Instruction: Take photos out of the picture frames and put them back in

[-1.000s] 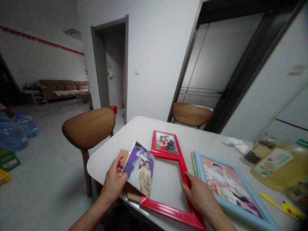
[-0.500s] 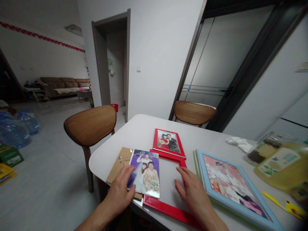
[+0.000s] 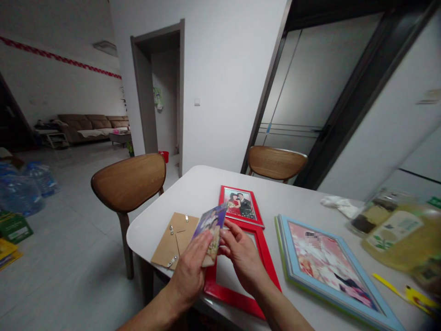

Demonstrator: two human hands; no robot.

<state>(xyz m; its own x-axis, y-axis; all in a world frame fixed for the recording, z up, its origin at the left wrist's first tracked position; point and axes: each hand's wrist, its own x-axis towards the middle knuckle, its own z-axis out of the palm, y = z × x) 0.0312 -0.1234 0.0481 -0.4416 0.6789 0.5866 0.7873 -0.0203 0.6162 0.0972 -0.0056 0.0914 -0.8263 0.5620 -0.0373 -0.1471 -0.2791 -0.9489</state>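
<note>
Above the table I hold a wedding photo (image 3: 207,225), tilted up on edge. My left hand (image 3: 191,266) grips its lower left side, thumb across the front. Fingers of my right hand (image 3: 241,253) are closed on its right edge. Beneath my hands lies an empty red picture frame (image 3: 270,264), its opening showing the white tabletop. A brown backing board (image 3: 165,243) with metal clips rests to the left, partly covered by the photo and my left hand. Just beyond, a second red frame (image 3: 241,204) contains a picture of a couple.
A blue frame (image 3: 292,262) on top of a greenish one lies to the right. Beyond it are a yellow bottle (image 3: 396,234), a glass jar (image 3: 372,214), a white cloth (image 3: 341,205) and a yellow tool (image 3: 418,299). Wooden chairs (image 3: 131,181) stand at the table (image 3: 193,188).
The photo has been lifted off the backing board and tilted up. My right hand has moved left from the red frame's side onto the photo's edge; more of the board shows.
</note>
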